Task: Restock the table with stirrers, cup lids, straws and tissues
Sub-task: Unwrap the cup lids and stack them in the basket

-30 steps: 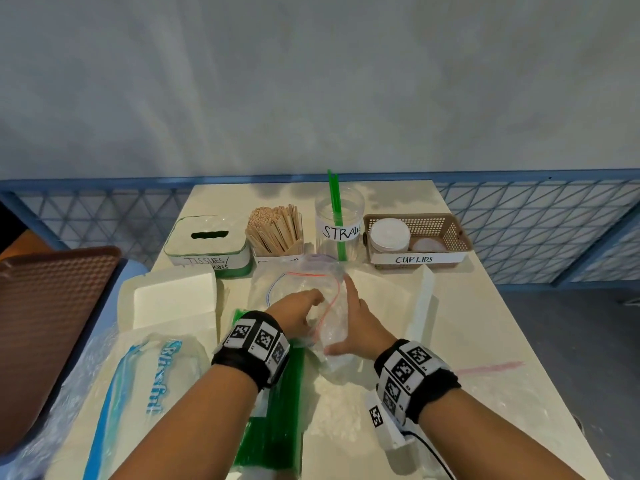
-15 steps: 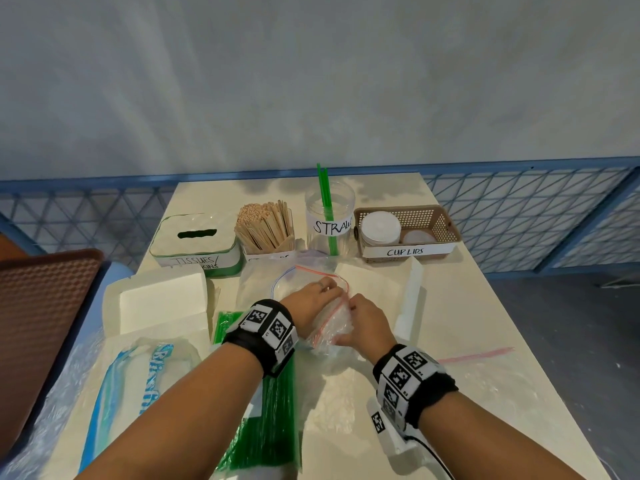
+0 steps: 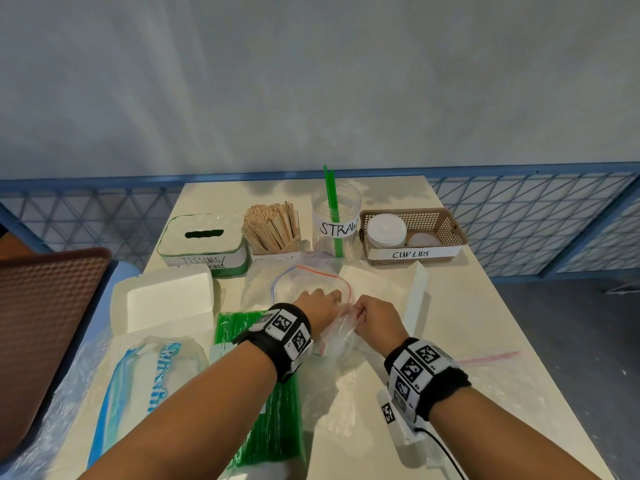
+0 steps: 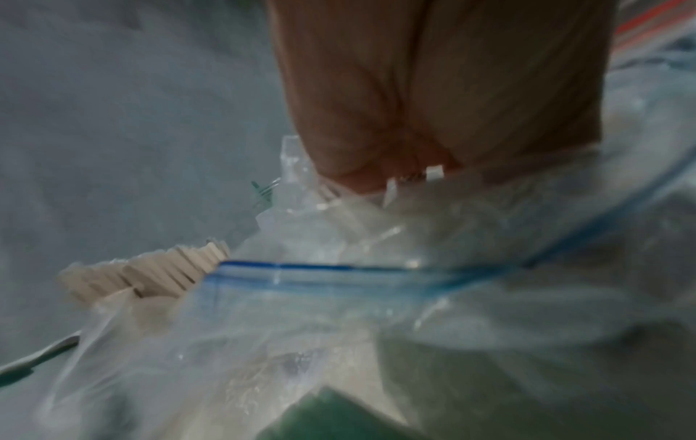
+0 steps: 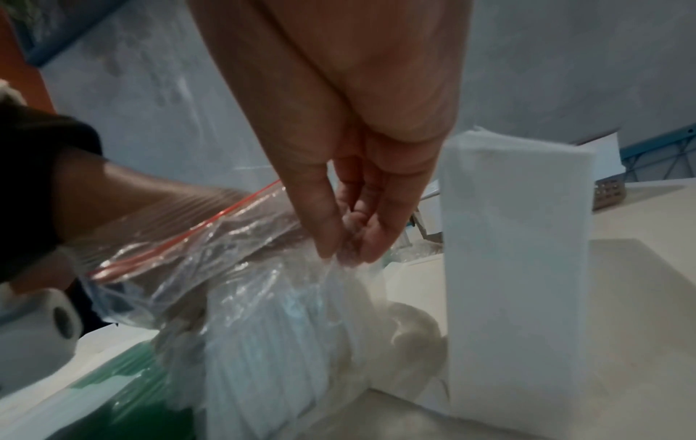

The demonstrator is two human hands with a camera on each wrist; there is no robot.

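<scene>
A clear zip bag [image 3: 313,284] with a red and blue seal lies in the middle of the table, holding a stack of clear cup lids [image 5: 263,342]. My left hand [image 3: 320,303] reaches into the bag's mouth; its fingertips are hidden by crumpled plastic [image 4: 376,282]. My right hand [image 3: 372,315] pinches the bag's plastic between thumb and fingers [image 5: 327,238]. At the back stand the tissue box [image 3: 201,240], the stirrer holder [image 3: 273,226], the straws jar [image 3: 336,223] and the cup lids basket [image 3: 450,233].
A pack of green straws [image 3: 273,420] lies under my left forearm. A blue-printed tissue pack [image 3: 138,393] and white tissue stacks [image 3: 166,299] sit at the left. A tall white napkin stack [image 3: 417,292] stands just right of my right hand. A brown tray [image 3: 45,323] is off the left edge.
My left hand has slid further into the bag's mouth. My right hand has gone from lying along the bag to pinching its plastic close to the left hand.
</scene>
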